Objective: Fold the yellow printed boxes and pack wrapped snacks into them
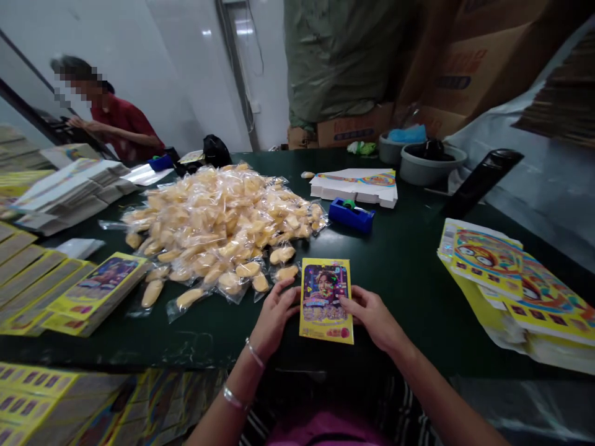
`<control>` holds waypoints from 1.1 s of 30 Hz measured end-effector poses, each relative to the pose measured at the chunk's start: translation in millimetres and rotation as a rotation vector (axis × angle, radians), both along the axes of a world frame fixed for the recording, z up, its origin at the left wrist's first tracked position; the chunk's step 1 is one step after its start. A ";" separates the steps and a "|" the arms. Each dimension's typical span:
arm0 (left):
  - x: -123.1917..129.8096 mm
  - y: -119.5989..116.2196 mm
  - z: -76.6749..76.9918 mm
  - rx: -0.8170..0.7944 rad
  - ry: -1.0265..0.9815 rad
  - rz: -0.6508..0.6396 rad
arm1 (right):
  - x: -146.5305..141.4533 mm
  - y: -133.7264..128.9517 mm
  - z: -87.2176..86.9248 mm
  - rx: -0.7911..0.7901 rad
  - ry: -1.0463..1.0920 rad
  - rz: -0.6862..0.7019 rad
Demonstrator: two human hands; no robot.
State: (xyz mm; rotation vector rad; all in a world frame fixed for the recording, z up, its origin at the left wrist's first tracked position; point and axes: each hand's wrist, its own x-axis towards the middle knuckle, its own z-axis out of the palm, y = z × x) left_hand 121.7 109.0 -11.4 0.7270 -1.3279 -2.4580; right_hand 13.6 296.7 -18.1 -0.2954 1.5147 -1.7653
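A yellow box (326, 303) with a printed portrait stands between my hands near the table's front edge, its front face toward me. My left hand (277, 316) is at the box's left side, fingers bent against its edge. From the right, my right hand (372, 313) holds the box, with fingertips over its front edge. Beyond my left hand lies a big pile of clear-wrapped, pale yellow pieces (223, 210). A blue tape dispenser (351, 215) sits behind the box, in front of a stack of flat white cartons (356, 188).
Yellow boxes (97, 291) and white cartons (69, 189) are stacked at the left. Printed flat cartons (520, 279) lie at the right on the dark green table (400, 266). Grey tubs (430, 164) and a black object (483, 179) stand behind. A person in red (127, 124) sits back left.
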 end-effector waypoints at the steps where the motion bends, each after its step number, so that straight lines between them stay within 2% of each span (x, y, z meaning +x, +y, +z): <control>1: 8.0 -1.5 0.2 -0.001 -0.007 -0.005 | 1.5 -4.6 1.3 -0.018 -0.007 0.003; 5: 40.5 -9.5 -1.0 -0.004 0.021 -0.149 | 8.6 -27.6 9.7 -0.091 -0.028 0.093; 7: 54.9 -16.6 -2.1 -0.029 0.054 -0.127 | 15.6 -38.7 15.1 -0.127 -0.034 0.182; 10: 76.6 -30.4 -1.3 -0.099 0.035 0.061 | 28.8 -53.0 21.8 -0.137 -0.036 0.279; 14: 103.8 -47.8 7.6 -0.254 0.015 0.424 | 31.3 -84.5 22.9 -0.096 -0.054 0.140; 15: 108.6 -50.7 11.1 -0.272 0.024 0.478 | 31.1 -98.0 23.6 -0.107 -0.056 0.123; 17: 115.3 -54.9 18.6 -0.250 0.074 0.505 | 36.3 -128.6 28.7 -0.154 -0.054 0.161; 20: 125.7 -67.5 30.4 -0.211 0.136 0.589 | 58.2 -171.0 44.2 -0.241 -0.051 0.342; 22: 139.1 -90.1 38.8 -0.255 0.118 0.712 | 73.8 -191.8 53.5 -0.274 -0.033 0.480; 25: 169.3 -148.9 53.7 -0.363 0.035 0.857 | 88.6 -208.8 56.4 -0.248 -0.015 0.605; 29: 211.1 -236.6 76.9 -0.517 -0.217 0.970 | 93.6 -210.6 41.6 -0.206 0.001 0.644; 31: 225.3 -266.3 86.3 -0.606 -0.379 0.973 | 90.1 -206.5 31.4 -0.189 0.015 0.648; 33: 231.9 -282.1 91.9 -0.735 -0.538 0.971 | 82.1 -200.9 20.9 -0.170 0.039 0.658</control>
